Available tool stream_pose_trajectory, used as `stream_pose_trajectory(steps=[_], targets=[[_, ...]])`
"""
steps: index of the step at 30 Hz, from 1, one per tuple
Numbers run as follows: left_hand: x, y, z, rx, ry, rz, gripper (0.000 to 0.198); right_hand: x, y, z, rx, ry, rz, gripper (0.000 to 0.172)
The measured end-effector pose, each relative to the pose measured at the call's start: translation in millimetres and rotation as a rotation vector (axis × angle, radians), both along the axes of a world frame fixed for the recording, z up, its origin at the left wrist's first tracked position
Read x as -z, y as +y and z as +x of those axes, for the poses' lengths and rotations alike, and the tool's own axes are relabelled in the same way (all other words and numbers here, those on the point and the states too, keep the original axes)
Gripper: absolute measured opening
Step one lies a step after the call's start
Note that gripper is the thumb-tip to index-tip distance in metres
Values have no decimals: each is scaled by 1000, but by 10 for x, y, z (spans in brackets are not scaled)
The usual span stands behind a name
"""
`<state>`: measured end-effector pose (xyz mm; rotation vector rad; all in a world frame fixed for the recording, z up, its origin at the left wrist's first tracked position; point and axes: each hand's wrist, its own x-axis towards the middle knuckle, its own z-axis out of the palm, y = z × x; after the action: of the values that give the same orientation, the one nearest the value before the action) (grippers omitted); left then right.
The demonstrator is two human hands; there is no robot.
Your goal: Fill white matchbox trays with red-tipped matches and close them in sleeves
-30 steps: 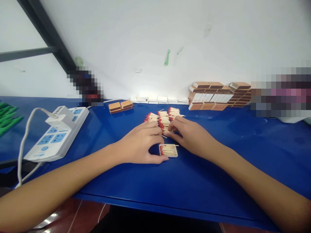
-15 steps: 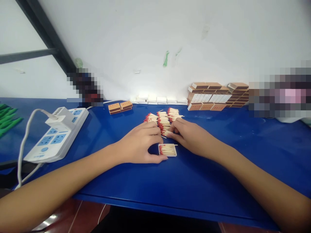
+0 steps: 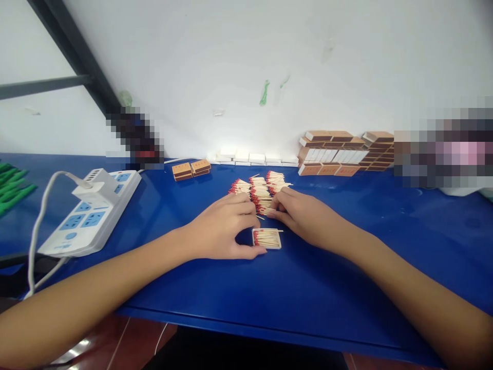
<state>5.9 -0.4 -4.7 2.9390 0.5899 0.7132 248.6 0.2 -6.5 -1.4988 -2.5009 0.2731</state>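
A small white matchbox tray (image 3: 280,240) lies on the blue table, filled with red-headed matches (image 3: 266,238); one match pokes out past its right end. My left hand (image 3: 227,226) grips the tray at its left end, thumb along the near side and index finger at the far side. Just beyond lie loose matches in piles (image 3: 261,193), their red heads to the left. My right hand (image 3: 290,208) is at the right edge of the nearest pile, thumb and fingers pinched together on matches. How many it holds is hidden.
Two closed matchboxes (image 3: 191,169) lie behind on the left. White trays (image 3: 257,158) line the wall, with a stack of matchboxes (image 3: 333,154) to their right. A power strip (image 3: 96,216) with a cable stands at left, near green items (image 3: 14,187). The table's front edge (image 3: 231,329) is close.
Both hands keep nearly the same pose at the tray and the pile. The whole view has shifted very slightly; nothing else has visibly moved.
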Motion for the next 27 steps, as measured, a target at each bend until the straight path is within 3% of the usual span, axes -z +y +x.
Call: stream_pose_trajectory(steps=[16,27], targets=[[12,19,4,-35,1,9,36,-20,0,92,-37,18,1,18],[16,18,9,-37,-5,12,35,-20,0,52,-34,-24,-45,24]])
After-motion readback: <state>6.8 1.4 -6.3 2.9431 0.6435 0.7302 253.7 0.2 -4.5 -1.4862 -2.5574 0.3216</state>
